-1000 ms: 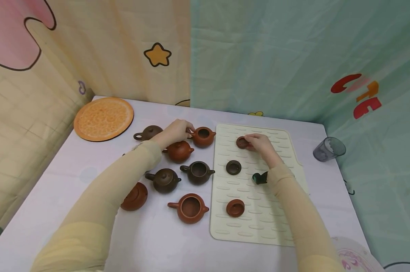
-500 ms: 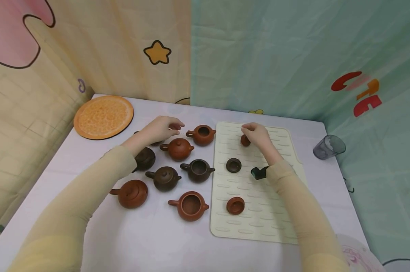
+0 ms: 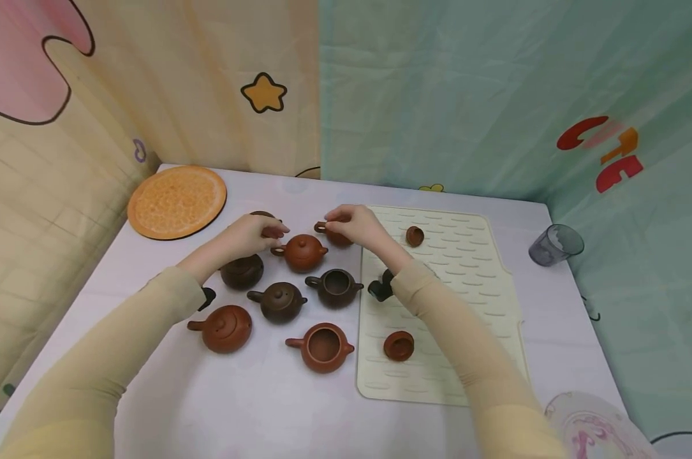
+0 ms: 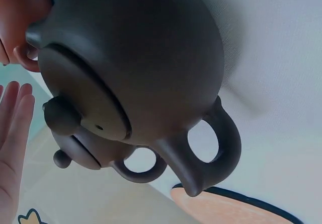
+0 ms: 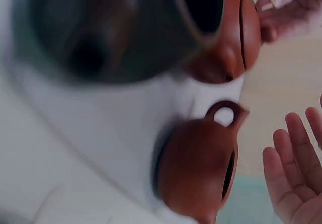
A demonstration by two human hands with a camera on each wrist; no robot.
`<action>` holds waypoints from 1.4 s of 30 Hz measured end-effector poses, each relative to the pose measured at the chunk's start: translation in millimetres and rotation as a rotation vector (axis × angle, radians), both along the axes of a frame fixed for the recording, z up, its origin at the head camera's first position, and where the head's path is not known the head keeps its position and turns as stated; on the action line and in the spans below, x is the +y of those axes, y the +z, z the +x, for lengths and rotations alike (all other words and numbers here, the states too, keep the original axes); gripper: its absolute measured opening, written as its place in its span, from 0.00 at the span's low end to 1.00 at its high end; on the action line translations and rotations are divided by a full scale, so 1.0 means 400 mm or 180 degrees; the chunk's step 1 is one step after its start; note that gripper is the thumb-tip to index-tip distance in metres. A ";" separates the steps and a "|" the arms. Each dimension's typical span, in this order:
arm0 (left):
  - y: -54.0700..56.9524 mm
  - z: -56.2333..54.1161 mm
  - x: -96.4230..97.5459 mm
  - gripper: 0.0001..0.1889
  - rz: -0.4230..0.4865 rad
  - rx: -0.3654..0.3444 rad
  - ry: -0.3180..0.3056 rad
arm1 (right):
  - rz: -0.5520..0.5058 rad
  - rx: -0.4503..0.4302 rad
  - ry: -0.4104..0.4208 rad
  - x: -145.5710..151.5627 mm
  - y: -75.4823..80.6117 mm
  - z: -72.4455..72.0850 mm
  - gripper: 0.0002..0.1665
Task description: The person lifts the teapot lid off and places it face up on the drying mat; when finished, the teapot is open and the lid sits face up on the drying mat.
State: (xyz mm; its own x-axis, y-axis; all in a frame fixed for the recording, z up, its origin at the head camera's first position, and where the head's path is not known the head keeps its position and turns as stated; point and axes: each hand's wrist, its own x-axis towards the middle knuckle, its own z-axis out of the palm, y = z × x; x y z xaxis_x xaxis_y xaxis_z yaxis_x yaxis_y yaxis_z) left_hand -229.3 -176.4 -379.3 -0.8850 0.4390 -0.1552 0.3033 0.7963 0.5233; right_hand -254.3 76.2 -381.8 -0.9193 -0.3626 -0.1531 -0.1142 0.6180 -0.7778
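Note:
My left hand (image 3: 247,237) is at the handle side of a lidded reddish-brown teapot (image 3: 303,256), its fingers extended and holding nothing. Close under its wrist, a dark brown lidded teapot (image 4: 151,58) fills the left wrist view. My right hand (image 3: 358,224) hovers over a lidless reddish-brown teapot (image 3: 337,238), partly covering it; its fingers (image 5: 294,168) look straight and empty in the right wrist view. On the pale mat (image 3: 460,255) lie a small reddish lid (image 3: 414,236) and a larger reddish lid (image 3: 399,345).
Nearer me stand a lidless dark teapot (image 3: 335,290), a lidded dark teapot (image 3: 279,303), a lidded reddish teapot (image 3: 226,329) and a lidless reddish teapot (image 3: 324,348). An orange round mat (image 3: 176,203) is back left, a grey glass (image 3: 555,245) right, a patterned plate (image 3: 564,408) front right.
My left hand has let go of the far lidless teapot's handle and moved left. My right hand has released the small lid on the mat and moved left over that teapot.

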 end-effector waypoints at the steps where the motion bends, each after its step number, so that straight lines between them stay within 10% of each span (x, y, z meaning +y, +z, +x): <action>1: -0.004 -0.001 0.001 0.16 0.0005 0.0013 -0.0012 | 0.0040 0.0020 0.0080 -0.018 -0.003 0.002 0.17; 11: -0.036 -0.002 0.004 0.15 -0.0179 0.0033 -0.0054 | 0.0588 0.0020 0.0676 -0.115 -0.022 0.016 0.14; 29: -0.057 -0.013 -0.001 0.12 -0.0127 0.0241 -0.0032 | 0.0894 0.0371 0.0619 -0.139 -0.014 0.028 0.10; 36: -0.053 -0.012 0.004 0.12 -0.0144 0.0237 -0.0027 | 0.0439 0.0071 0.0362 -0.090 -0.004 0.024 0.11; 42: -0.046 -0.007 0.004 0.11 -0.0199 0.0194 0.0035 | -0.0748 -0.0712 -0.0070 0.033 0.009 0.024 0.17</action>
